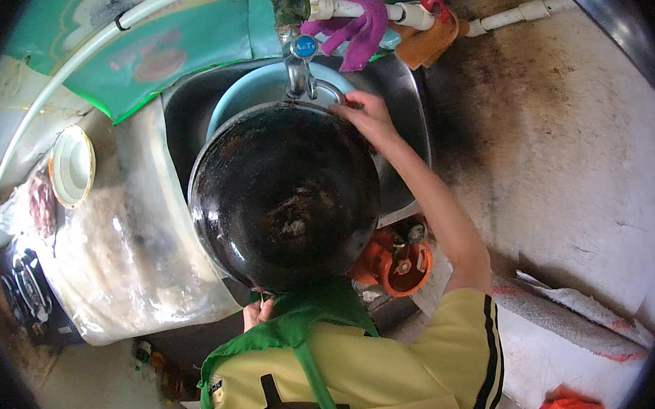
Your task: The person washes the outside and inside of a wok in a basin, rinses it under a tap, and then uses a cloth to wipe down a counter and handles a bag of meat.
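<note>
A large black wok (282,201) lies over the sink in front of me, its dark surface worn and glossy. Whether its inside or underside faces me is hard to tell. My left hand (258,313) grips the wok at its near edge, by the green apron (320,306); part of the hand is hidden. At the far rim, my right hand (367,119) is slightly blurred, its fingers bent beside the metal loop of the faucet (299,68). Whether those fingers hold the rim or the loop is unclear. Beneath the wok, a light-blue basin (238,93) sits in the sink (411,108).
Purple (365,30) and brown cloths (427,43) hang on the pipe behind the sink. Left are a plastic-covered counter (124,258), a white bowl (72,167) and a plastic bag (40,204). An orange gas cylinder (403,267) stands below, right of the wok.
</note>
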Available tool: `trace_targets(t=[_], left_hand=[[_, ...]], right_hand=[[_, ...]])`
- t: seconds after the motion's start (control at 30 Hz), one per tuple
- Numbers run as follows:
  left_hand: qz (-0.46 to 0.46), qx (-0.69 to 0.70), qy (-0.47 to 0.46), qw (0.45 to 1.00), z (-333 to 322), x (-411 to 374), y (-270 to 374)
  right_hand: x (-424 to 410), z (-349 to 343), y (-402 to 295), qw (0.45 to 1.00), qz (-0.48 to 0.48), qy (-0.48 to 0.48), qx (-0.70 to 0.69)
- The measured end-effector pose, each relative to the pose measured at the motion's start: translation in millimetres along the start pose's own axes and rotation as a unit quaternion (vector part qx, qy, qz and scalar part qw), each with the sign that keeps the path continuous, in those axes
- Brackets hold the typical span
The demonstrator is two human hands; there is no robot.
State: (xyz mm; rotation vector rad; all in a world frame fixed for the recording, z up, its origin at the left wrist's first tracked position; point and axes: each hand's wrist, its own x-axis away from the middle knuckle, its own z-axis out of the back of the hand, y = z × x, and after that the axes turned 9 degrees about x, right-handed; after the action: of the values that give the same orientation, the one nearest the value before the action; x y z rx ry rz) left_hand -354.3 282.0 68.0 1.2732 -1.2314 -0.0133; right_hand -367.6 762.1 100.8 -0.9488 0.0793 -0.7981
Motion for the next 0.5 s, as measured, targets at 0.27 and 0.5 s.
trace_targets(t=[0.27, 0.5], left_hand=[[0.014, 0.035, 0.031, 0.999, 0.6, 6.2, -7.2], [-0.012, -0.093, 0.021, 0.995, 13.8, -0.5, -23.2]], right_hand=[[-76.8, -11.6, -31.2, 0.937, 0.325, -0.019, 0.130], [-76.0, -26.8, -107.2, 0.871, 0.381, -0.296, 0.087]])
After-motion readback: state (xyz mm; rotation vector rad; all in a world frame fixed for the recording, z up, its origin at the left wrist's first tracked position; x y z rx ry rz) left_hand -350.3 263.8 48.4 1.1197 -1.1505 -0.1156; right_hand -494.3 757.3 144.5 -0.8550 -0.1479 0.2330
